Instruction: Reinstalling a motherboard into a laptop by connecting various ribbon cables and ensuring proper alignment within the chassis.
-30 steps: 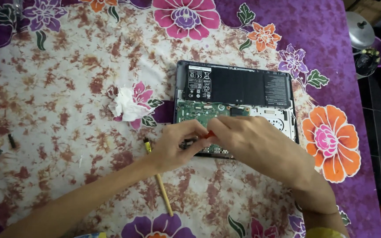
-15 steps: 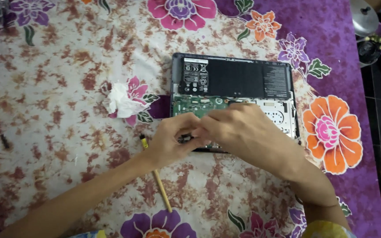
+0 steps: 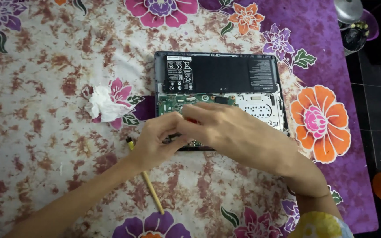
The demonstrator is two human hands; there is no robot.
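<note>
Over the front edge of the opened laptop (image 3: 219, 94), lying bottom-up on the flowered cloth (image 3: 45, 66): left hand (image 3: 157, 141) and right hand (image 3: 232, 132) meeting, fingers pinched around a small red-tipped tool (image 3: 192, 120). Left of the laptop, a crumpled tissue (image 3: 102, 105); nearer its front-left corner, a yellow pencil-like stick (image 3: 148, 185) under the left wrist.

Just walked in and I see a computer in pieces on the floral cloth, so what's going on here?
A person is bent over an opened laptop lying bottom-up with its cover off, the black battery and green circuit board exposed. Both hands meet over the board's lower edge: the left hand and right hand pinch something small with a bit of red showing; what it is cannot be told. A crumpled white tissue and a yellowish stick-like tool lie on the cloth beside them.
</note>
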